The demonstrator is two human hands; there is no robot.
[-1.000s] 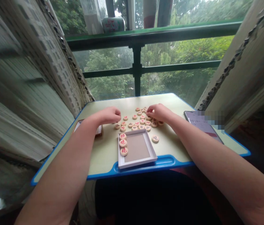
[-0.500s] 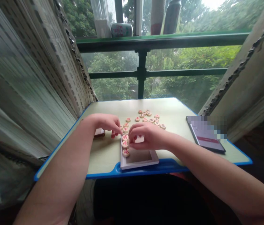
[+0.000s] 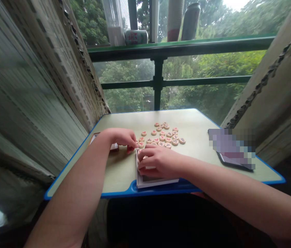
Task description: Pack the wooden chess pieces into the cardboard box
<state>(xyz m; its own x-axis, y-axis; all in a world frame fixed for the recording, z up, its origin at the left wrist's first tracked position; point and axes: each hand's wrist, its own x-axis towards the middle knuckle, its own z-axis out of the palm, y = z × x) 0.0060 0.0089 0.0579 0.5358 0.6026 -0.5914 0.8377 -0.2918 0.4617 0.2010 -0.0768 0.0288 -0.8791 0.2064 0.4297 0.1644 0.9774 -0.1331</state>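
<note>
My left hand (image 3: 125, 138) is closed, fingers curled and index fingertip by the far left corner of a white shallow box (image 3: 158, 184). Whether it pinches anything is hidden. My right hand (image 3: 159, 160) arches over the box, its bent fingers down on round Chinese chess pieces along the left wall. It covers most of those pieces; one edge (image 3: 139, 151) shows past the fingers. Beyond the box, several loose wooden Chinese chess pieces (image 3: 162, 133) with red or dark characters lie scattered on the pale table (image 3: 125, 175).
A brown-edged box (image 3: 114, 147) lies partly behind my left wrist. At the right is a dark tablet-like device (image 3: 234, 162), partly blurred. A blue rim (image 3: 114, 194) edges the table. Cans (image 3: 136, 37) and cups stand on the green-railed window ledge. Curtains hang on both sides.
My right hand has come nearer and lower over the box, covering the column of red pieces visible before. My left hand stays at the corner. The whole view has shifted slightly.
</note>
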